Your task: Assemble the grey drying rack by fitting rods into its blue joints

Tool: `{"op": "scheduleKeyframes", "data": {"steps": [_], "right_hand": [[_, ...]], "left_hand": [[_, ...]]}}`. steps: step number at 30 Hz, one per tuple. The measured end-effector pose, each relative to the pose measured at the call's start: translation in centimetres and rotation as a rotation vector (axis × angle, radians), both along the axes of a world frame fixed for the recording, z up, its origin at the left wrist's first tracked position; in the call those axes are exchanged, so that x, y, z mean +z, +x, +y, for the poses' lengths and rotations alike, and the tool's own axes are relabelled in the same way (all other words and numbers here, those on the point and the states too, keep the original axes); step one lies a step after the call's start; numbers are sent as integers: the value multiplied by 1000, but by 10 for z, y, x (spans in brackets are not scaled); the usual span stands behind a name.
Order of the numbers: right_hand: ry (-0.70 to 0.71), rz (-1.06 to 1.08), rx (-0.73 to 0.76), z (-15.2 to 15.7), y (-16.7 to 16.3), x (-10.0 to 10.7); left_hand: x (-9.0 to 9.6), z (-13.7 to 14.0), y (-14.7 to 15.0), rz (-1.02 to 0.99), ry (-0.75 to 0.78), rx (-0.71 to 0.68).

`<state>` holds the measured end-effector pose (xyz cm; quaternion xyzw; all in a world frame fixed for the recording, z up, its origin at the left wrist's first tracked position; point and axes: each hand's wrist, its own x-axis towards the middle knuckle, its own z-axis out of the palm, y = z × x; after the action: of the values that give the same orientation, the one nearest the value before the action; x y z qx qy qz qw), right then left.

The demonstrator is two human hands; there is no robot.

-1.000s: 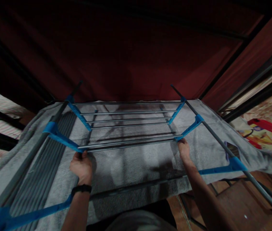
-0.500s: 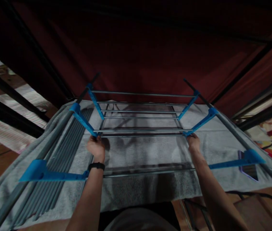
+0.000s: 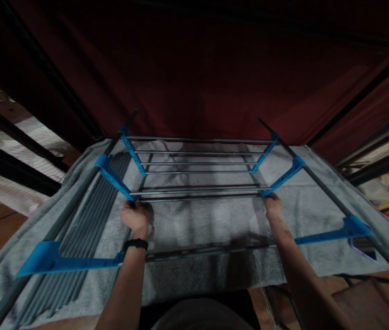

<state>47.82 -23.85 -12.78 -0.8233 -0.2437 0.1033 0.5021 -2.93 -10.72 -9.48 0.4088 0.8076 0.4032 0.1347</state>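
A rack frame of grey metal tubes (image 3: 201,197) joined by blue plastic brackets lies across a grey towel. My left hand (image 3: 134,216), with a dark band on its wrist, has its fingers closed on the lower end of the middle left bracket (image 3: 113,178). On the other side, my right hand (image 3: 272,205) grips the lower end of the middle right bracket (image 3: 286,175). The fingertips of both hands are partly hidden under the rack. Nearer to me are the front left bracket (image 3: 48,259) and the front right bracket (image 3: 354,227), joined by a crossbar (image 3: 211,251).
Several loose grey tubes (image 3: 87,229) lie side by side on the towel (image 3: 187,279) at the left. A phone (image 3: 362,247) rests under the right side tube. Dark red fabric (image 3: 197,82) hangs behind, with dark poles (image 3: 15,165) at both sides.
The rack has shifted slightly left over the towel, and its far end sits a little lower in view. Both hands have moved with it, keeping their hold. The camera view has shifted slightly.
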Motion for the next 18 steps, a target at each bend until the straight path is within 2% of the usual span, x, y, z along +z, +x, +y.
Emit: {"op": "scheduleKeyframes", "data": {"steps": [3, 11, 18], "right_hand": [[-5, 14, -28, -4, -3, -4], [16, 26, 10, -8, -4, -10], [48, -16, 4, -7, -8, -9]], "left_hand": [[-2, -4, 1, 22, 18, -16], [3, -9, 4, 25, 16, -40], [-5, -9, 2, 38, 30, -38]]}}
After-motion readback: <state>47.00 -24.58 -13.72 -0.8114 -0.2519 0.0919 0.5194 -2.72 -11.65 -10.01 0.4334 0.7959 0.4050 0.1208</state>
